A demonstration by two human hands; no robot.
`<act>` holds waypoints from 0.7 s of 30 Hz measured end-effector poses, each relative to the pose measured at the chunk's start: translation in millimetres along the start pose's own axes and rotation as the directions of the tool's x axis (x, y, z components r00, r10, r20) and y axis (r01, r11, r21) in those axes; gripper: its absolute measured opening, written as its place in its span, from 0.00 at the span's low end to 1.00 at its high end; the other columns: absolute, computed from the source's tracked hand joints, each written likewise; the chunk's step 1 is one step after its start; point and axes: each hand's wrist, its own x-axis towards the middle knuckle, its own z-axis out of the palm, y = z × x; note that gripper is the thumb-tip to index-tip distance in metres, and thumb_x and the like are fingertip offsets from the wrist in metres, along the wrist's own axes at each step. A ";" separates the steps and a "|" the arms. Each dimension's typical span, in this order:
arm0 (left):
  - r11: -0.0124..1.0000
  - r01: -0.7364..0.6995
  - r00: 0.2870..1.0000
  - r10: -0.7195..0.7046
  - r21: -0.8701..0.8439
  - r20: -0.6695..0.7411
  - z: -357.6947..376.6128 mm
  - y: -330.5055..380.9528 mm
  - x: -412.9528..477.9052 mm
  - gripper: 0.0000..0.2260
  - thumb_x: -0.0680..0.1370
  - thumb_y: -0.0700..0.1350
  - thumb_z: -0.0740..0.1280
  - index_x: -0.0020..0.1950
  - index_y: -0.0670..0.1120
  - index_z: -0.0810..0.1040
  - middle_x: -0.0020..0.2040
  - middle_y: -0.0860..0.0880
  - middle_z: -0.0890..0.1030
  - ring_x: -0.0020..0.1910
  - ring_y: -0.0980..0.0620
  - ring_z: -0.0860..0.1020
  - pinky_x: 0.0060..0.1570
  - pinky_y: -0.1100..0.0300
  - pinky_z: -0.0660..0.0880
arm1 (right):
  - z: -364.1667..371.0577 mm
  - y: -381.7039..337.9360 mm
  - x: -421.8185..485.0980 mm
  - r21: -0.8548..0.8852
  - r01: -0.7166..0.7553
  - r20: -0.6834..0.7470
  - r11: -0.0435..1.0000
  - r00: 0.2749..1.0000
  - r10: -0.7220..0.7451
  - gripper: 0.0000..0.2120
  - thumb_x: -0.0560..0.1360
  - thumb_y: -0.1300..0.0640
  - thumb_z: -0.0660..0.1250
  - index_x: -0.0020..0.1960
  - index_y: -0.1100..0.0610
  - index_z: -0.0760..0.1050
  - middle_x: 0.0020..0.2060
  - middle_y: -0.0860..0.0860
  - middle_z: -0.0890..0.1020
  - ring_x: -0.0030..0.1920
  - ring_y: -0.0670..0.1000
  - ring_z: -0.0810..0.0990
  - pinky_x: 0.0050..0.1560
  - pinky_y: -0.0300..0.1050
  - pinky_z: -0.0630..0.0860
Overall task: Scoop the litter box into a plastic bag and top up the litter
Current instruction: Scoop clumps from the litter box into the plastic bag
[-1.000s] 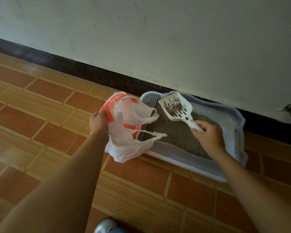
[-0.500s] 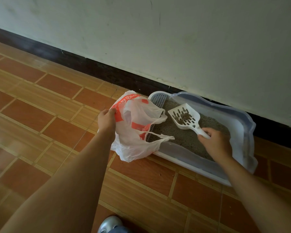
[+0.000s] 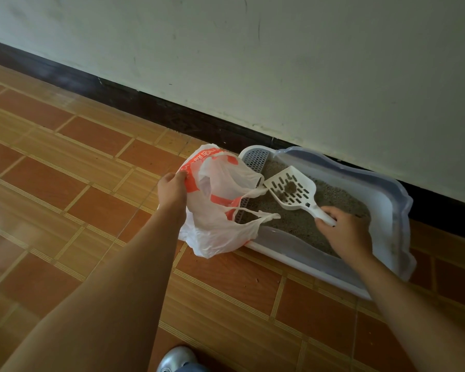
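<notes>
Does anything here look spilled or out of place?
Nothing is badly wrong. A few small specks lie scattered on the floor tiles in front of the litter box, possibly tracked litter. The scoop holds its clump over the box.

The plastic bag (image 3: 220, 210) hides the left end of the litter box (image 3: 387, 210), the right hand (image 3: 346, 232) covers the scoop (image 3: 293, 191) handle's end, and the bottom edge cuts off a grey shoe (image 3: 176, 358).

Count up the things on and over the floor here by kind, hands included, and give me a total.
Hands: 2, left and right
Plastic bag: 1
Scoop: 1
Litter box: 1
Shoe: 1
Total: 6
</notes>
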 end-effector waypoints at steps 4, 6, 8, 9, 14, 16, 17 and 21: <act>1.000 0.007 1.000 -0.007 -0.006 0.001 -1.5 -1.2 0.2 0.12 0.82 0.45 0.59 0.61 0.41 0.75 0.40 0.51 0.77 0.36 0.56 0.76 0.39 0.61 0.75 | -2.4 -5.6 1.6 0.034 -0.022 -0.006 0.999 1.000 0.023 0.11 0.76 0.56 0.65 0.57 0.55 0.77 0.37 0.54 0.81 0.37 0.57 0.79 0.34 0.47 0.73; 1.000 0.013 1.000 -0.013 -0.008 -0.003 -3.7 -1.0 0.9 0.13 0.82 0.45 0.59 0.61 0.41 0.75 0.40 0.51 0.77 0.36 0.56 0.77 0.34 0.63 0.75 | -5.3 -11.0 2.4 0.050 -0.012 -0.021 0.999 1.000 0.013 0.11 0.76 0.57 0.65 0.58 0.56 0.77 0.37 0.54 0.80 0.36 0.58 0.79 0.34 0.48 0.73; 1.000 0.017 1.000 -0.017 -0.010 -0.006 -6.1 -1.3 1.4 0.13 0.81 0.45 0.59 0.62 0.41 0.75 0.40 0.51 0.78 0.36 0.56 0.77 0.33 0.63 0.74 | -10.4 -18.9 3.0 0.065 0.011 -0.049 0.998 0.999 -0.008 0.12 0.76 0.57 0.65 0.58 0.56 0.77 0.36 0.54 0.80 0.36 0.57 0.79 0.34 0.49 0.75; 1.000 0.017 1.000 -0.017 -0.012 -0.008 -7.4 -1.4 1.5 0.13 0.81 0.45 0.59 0.62 0.41 0.75 0.41 0.50 0.78 0.36 0.56 0.77 0.33 0.63 0.75 | -13.6 -23.8 3.3 0.077 0.025 -0.059 0.997 0.998 -0.020 0.12 0.75 0.57 0.65 0.59 0.56 0.77 0.36 0.53 0.80 0.36 0.57 0.79 0.35 0.50 0.76; 0.998 0.035 0.999 -0.036 -0.059 -0.016 -10.8 1.3 1.2 0.14 0.81 0.45 0.59 0.64 0.41 0.74 0.49 0.47 0.78 0.37 0.55 0.77 0.40 0.61 0.76 | -30.3 -51.4 3.9 0.150 0.136 -0.034 0.979 0.991 -0.132 0.15 0.75 0.57 0.66 0.62 0.55 0.76 0.42 0.49 0.80 0.42 0.55 0.80 0.42 0.53 0.78; 0.996 0.048 0.999 -0.050 -0.081 -0.018 -9.6 2.3 1.5 0.14 0.81 0.46 0.59 0.63 0.41 0.75 0.49 0.47 0.78 0.37 0.55 0.77 0.41 0.60 0.76 | -34.5 -60.3 3.0 0.157 0.186 -0.008 0.970 0.982 -0.187 0.15 0.75 0.56 0.67 0.62 0.53 0.76 0.42 0.47 0.79 0.38 0.48 0.78 0.36 0.44 0.75; 0.995 0.051 0.998 -0.053 -0.085 -0.016 -8.8 2.4 1.4 0.14 0.81 0.46 0.59 0.63 0.42 0.75 0.48 0.48 0.79 0.37 0.55 0.77 0.42 0.59 0.76 | -36.1 -64.1 1.8 0.146 0.206 0.015 0.968 0.977 -0.211 0.15 0.75 0.56 0.67 0.62 0.52 0.76 0.42 0.46 0.78 0.37 0.44 0.76 0.33 0.39 0.72; 0.995 0.045 0.999 -0.045 -0.088 -0.005 -7.0 2.9 0.6 0.13 0.82 0.46 0.59 0.62 0.42 0.75 0.49 0.48 0.80 0.37 0.55 0.78 0.43 0.58 0.76 | -34.5 -72.9 -0.6 0.158 0.272 0.130 0.949 0.947 -0.293 0.14 0.74 0.56 0.67 0.60 0.50 0.77 0.42 0.45 0.81 0.37 0.46 0.78 0.35 0.42 0.75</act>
